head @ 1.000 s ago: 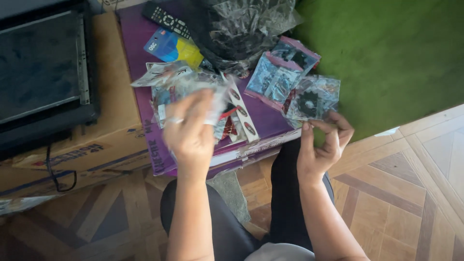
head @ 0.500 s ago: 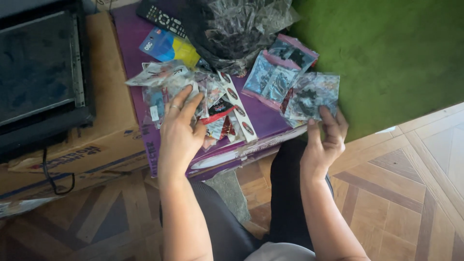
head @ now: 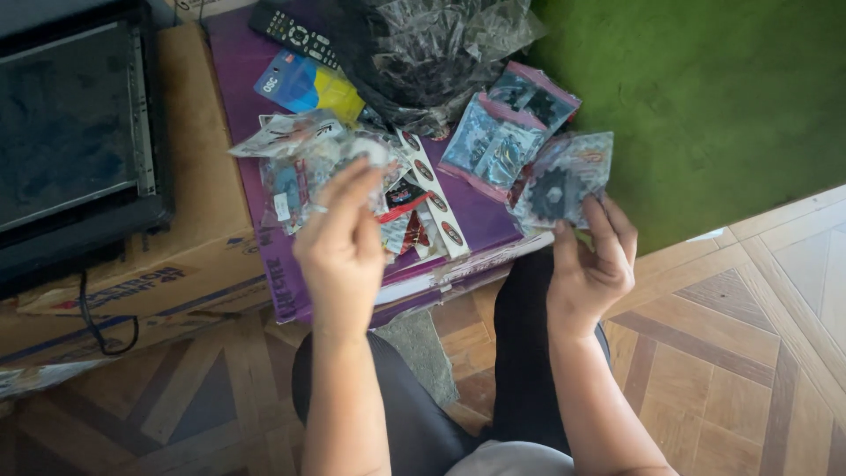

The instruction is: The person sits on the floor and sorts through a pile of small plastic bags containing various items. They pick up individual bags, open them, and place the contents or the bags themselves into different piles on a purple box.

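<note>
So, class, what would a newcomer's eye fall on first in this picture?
Probably the right hand, near the middle, pinching a clear packet with a dark toothed sprocket inside. Beside it the left hand rests on a heap of clear plastic packets on a purple box. A green carpet fills the upper right.

You see a black remote control (head: pixel 293 32) lying at the top edge of the purple box (head: pixel 245 97). A blue-and-yellow card (head: pixel 307 86) lies just below it. A black screen (head: pixel 75 132) rests on the cardboard carton (head: pixel 198 220).
</note>
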